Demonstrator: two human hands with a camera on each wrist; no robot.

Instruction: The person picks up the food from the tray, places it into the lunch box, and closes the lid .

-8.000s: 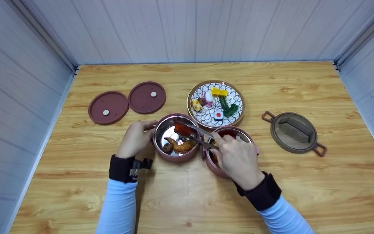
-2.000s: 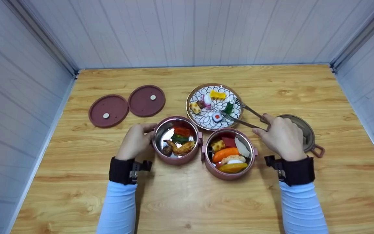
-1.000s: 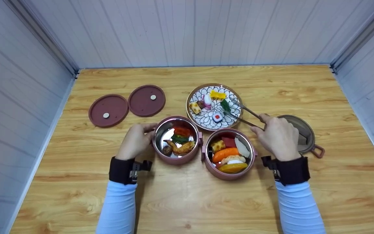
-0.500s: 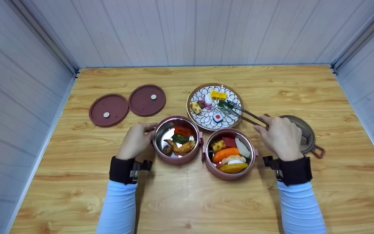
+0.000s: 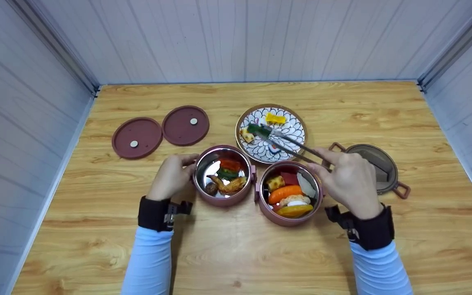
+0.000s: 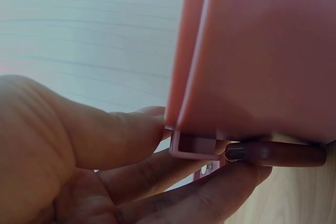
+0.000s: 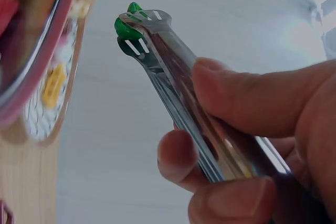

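My left hand (image 5: 170, 176) steadies the left pink pot (image 5: 219, 201), its thumb at the rim and fingers round the side handle (image 6: 197, 148). Inside lie a chicken wing (image 5: 231, 186), a brown ball (image 5: 211, 188), a red piece (image 5: 230, 165) and green vegetable. In my right hand (image 5: 348, 180) is a pair of metal tongs (image 7: 181, 72), pinched between thumb and fingers. Their slotted tips grip a green vegetable piece (image 7: 126, 29), held over the left part of the patterned plate (image 5: 295, 127). That piece and the tongs partly cover other toy food there.
A second pink pot (image 5: 285, 222), full of toy food, stands right of the first. On the plate are a yellow piece (image 5: 275, 119) and a sushi roll (image 5: 274, 148). Two maroon lids (image 5: 137, 137) lie at left; a brown handled lid (image 5: 373, 164) sits behind my right hand.
The tongs, earlier over the left pot with a red piece, have closed on the green piece on the plate and carried it left. Another green piece now lies in the left pot. My left hand stays put.
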